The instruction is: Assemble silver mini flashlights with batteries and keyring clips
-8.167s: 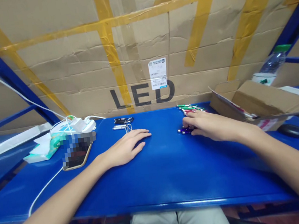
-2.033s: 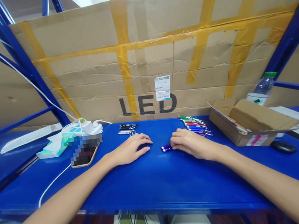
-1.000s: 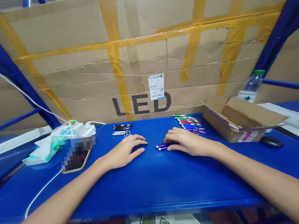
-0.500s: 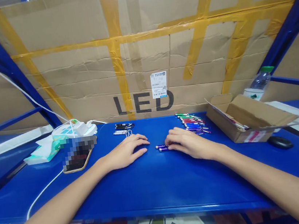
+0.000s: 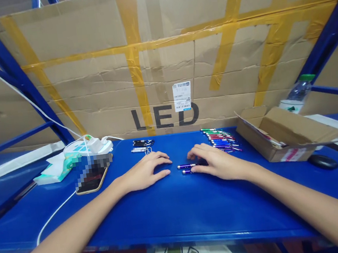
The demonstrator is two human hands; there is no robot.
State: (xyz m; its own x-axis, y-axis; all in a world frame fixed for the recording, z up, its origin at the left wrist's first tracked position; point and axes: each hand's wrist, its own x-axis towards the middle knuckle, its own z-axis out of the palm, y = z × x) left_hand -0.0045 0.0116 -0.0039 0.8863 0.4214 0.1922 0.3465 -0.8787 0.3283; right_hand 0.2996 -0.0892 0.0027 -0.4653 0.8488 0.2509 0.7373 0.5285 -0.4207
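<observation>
Two small purple metal flashlights (image 5: 185, 166) lie side by side at the middle of the blue table. My right hand (image 5: 215, 162) hovers over their right ends, thumb along the lower one and the other fingers lifted apart; part of both flashlights is hidden beneath it. My left hand (image 5: 146, 171) rests on the tabletop to the left, its fingers spread and holding nothing. Behind it lie black flashlights (image 5: 140, 143) and silver ones (image 5: 139, 150) with cord loops. A row of green, red, blue and purple flashlights (image 5: 218, 137) lies behind my right hand.
On the right stand an open cardboard box (image 5: 265, 147), a black computer mouse (image 5: 323, 161) and a green-capped bottle (image 5: 297, 93). To the left are a phone (image 5: 93, 180), a tissue pack (image 5: 56, 169) and a white power strip (image 5: 92, 145). A large cardboard sheet (image 5: 104, 89) closes off the back.
My right hand's fingers have loosened and lifted away from the purple flashlights, leaving more of the upper one showing. The view has shifted slightly; my left hand stays spread.
</observation>
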